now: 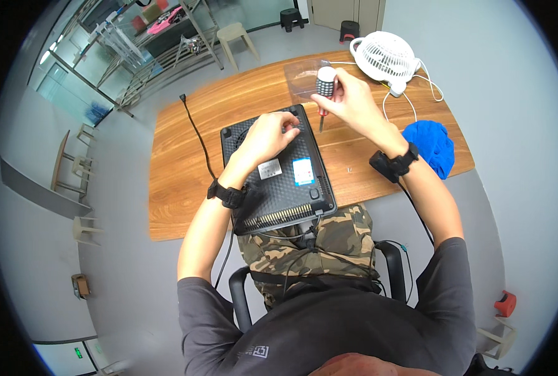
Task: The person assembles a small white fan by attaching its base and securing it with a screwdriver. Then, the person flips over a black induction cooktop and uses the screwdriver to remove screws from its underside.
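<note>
A black laptop (279,147) lies underside up on the wooden table, its vent strip toward me. My left hand (269,135) is over its far half, loosely curled, thumb and forefinger apart with nothing visible between them. Beyond the laptop's far right corner, my right hand (353,100) is closed on a screwdriver (321,121), its shaft pointing down above the table. A cylinder with a black-and-white checked side and white top (326,83) sits at the upper end of the screwdriver; whether they are joined is hidden by my fingers.
A clear plastic tray (296,74) lies behind the laptop. At the far right stands a white fan (386,57) with its cord, and nearer lies a blue cloth (430,147). Tiny pieces (349,170) rest on the wood. A black cable (197,131) runs along the left.
</note>
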The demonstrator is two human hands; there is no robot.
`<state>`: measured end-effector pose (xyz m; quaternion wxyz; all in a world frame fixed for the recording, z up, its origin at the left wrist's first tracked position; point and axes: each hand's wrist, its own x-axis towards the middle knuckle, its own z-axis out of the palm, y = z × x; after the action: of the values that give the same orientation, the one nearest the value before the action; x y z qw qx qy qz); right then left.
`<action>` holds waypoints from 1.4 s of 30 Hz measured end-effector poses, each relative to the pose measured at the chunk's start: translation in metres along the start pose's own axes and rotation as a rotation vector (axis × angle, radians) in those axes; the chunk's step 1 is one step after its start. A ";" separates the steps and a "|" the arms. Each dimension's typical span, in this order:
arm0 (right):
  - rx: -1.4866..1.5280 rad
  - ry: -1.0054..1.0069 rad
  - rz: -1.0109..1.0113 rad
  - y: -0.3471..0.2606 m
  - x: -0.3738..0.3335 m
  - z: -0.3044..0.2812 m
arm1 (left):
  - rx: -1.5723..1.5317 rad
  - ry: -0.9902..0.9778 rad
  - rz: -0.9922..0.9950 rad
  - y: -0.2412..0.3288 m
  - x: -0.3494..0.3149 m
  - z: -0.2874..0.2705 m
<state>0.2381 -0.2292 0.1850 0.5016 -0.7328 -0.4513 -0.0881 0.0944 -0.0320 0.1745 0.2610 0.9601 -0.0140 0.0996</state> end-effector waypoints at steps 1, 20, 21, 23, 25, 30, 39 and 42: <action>-0.035 -0.024 -0.007 -0.004 0.010 0.006 | 0.000 0.035 -0.020 -0.010 0.003 -0.003; 0.007 -0.112 0.012 0.069 0.093 0.064 | 0.094 0.244 0.260 -0.034 0.127 -0.050; 0.002 -0.123 0.016 0.074 0.094 0.066 | 0.088 0.235 0.256 -0.040 0.130 -0.046; 0.010 -0.141 0.022 0.080 0.095 0.066 | 0.076 0.219 0.260 -0.050 0.138 -0.041; 0.044 -0.163 0.022 0.082 0.094 0.068 | 0.047 0.186 0.232 -0.052 0.138 -0.041; 0.099 -0.147 -0.052 0.084 0.097 0.072 | 0.003 0.169 0.226 -0.052 0.135 -0.046; 0.114 -0.152 -0.108 0.088 0.097 0.074 | -0.024 0.152 0.199 -0.055 0.136 -0.046; 0.107 -0.149 -0.132 0.084 0.098 0.072 | -0.011 0.159 0.196 -0.053 0.133 -0.048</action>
<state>0.3340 -0.1222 0.1523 0.4984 -0.6780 -0.5386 -0.0421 0.2204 0.0414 0.2151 0.2557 0.9417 -0.0877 0.2003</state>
